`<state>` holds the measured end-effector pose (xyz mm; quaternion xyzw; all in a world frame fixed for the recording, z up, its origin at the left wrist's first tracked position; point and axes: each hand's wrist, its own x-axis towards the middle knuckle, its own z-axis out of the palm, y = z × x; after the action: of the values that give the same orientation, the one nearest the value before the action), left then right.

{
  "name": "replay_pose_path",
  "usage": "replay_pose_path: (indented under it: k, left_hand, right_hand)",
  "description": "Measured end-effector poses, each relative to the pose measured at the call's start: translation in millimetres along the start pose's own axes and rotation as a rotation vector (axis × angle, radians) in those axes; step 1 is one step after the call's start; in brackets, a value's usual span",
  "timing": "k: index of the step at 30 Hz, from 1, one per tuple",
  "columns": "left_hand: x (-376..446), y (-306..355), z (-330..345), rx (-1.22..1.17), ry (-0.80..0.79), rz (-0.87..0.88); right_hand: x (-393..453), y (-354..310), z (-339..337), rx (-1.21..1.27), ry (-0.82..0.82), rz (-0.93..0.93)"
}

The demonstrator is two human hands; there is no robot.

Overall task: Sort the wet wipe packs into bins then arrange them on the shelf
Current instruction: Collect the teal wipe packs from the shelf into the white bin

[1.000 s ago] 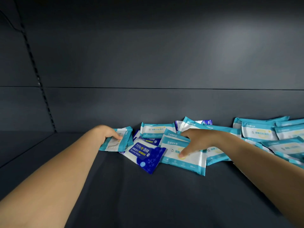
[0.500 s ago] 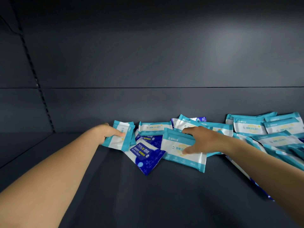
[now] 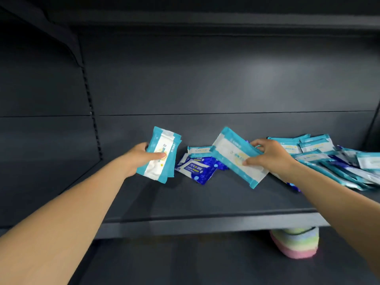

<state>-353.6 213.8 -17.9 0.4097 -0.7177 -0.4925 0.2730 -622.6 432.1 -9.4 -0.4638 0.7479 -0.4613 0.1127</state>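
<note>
My left hand (image 3: 141,156) grips a small stack of teal-and-white wipe packs (image 3: 161,155), lifted upright above the dark shelf (image 3: 185,202). My right hand (image 3: 269,156) holds another teal-and-white pack (image 3: 232,153), tilted and raised off the shelf board. Between the two hands a dark blue alcohol wipe pack (image 3: 195,169) lies flat, with a teal pack (image 3: 198,151) behind it. A heap of teal packs (image 3: 320,155) with some blue ones spreads along the shelf to the right, partly hidden by my right arm.
The shelf's back panel (image 3: 205,79) and a slotted upright (image 3: 90,108) at the left close in the space. A pastel striped soft item (image 3: 296,243) sits on the lower shelf under the front lip (image 3: 205,225).
Both hands lifted their packs off the shelf and pulled them toward me. The camera drew back and tipped down, so the shelf's front lip and lower shelf came into view.
</note>
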Motion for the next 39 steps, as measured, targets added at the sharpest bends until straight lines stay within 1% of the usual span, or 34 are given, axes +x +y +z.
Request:
replay_pose_path:
  k: [2,3,7,9,12,15,18,21,24,26,30,32,35,39]
  left_hand:
    - [-35.4,1.4,-3.6,0.021,-0.044,0.030]
    - [-53.2,1.3,-4.1,0.033,-0.056,0.045]
    - [-119.7,-14.3,-4.4,0.068,-0.119,0.044]
    - [-148.4,-31.7,-3.4,0.047,-0.189,-0.022]
    - [-181.4,-73.2,1.2,0.015,-0.298,-0.183]
    - [-203.2,-128.6,11.7,-0.010,-0.377,-0.330]
    - [-217.9,-186.9,29.9,-0.020,-0.410,-0.493]
    - [-227.3,-252.6,52.6,-0.045,-0.422,-0.611]
    - [-239.3,-322.4,76.6,-0.041,-0.417,-0.681]
    - [-248.7,-370.0,94.0,0.016,-0.408,-0.697]
    - [-268.0,-455.4,127.1,0.107,-0.455,-0.754]
    - [-276.3,-498.6,139.0,0.104,-0.454,-0.822]
    - [-284.9,-550.3,153.1,0.119,-0.411,-0.915]
    - [-281.7,-590.9,169.9,0.117,-0.336,-0.988]
  right_hand:
    - [-35.4,-13.3,4.8,0.150,-0.062,0.020]
    - [-54.2,-19.2,9.2,0.186,-0.096,0.027]
    - [-129.3,-27.5,36.9,0.222,-0.179,0.074]
    - [-162.0,-18.6,53.5,0.263,-0.193,0.134]
    - [-200.0,2.6,77.4,0.313,-0.192,0.273]
    - [-228.2,29.7,101.8,0.247,-0.184,0.369]
    - [-246.1,63.6,124.9,0.127,-0.224,0.436]
    - [-263.4,107.2,150.6,0.086,-0.293,0.514]
    - [-288.6,159.9,185.2,0.062,-0.345,0.592]
    - [-308.3,198.6,212.7,0.024,-0.409,0.642]
    - [-344.8,275.3,269.2,-0.031,-0.508,0.760]
    - [-361.0,307.8,295.6,-0.003,-0.528,0.856]
    - [-377.6,345.5,331.1,0.050,-0.547,0.966]
    - [-394.0,380.0,370.4,0.084,-0.508,1.047]
